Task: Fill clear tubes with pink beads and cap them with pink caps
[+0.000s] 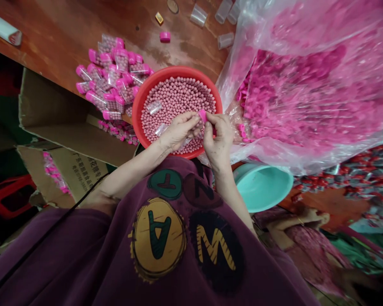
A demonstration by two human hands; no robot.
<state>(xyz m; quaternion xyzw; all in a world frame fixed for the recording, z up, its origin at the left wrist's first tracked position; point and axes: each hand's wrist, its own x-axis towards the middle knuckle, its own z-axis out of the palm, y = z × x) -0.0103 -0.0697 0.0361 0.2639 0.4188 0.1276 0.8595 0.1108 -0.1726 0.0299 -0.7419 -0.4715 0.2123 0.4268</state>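
Above a red bowl [136,112] of pink beads [178,95], both my hands meet. My left hand [180,129] pinches a small clear container, mostly hidden by the fingers, with pink beads showing in it. At its top end is a pink cap [203,115], held between the thumb and fingers of my right hand [220,131]. Whether the cap is fully seated I cannot tell. On the beads lie a clear container [154,107] and another one [161,128] beside my left hand.
Capped bead-filled containers [115,76] are heaped left of the bowl, above an open cardboard box [51,110]. To the right lies a plastic bag [293,93] of pink caps. Loose clear cups [198,15] stand behind. A turquoise basin [264,187] and another person [312,250] are lower right.
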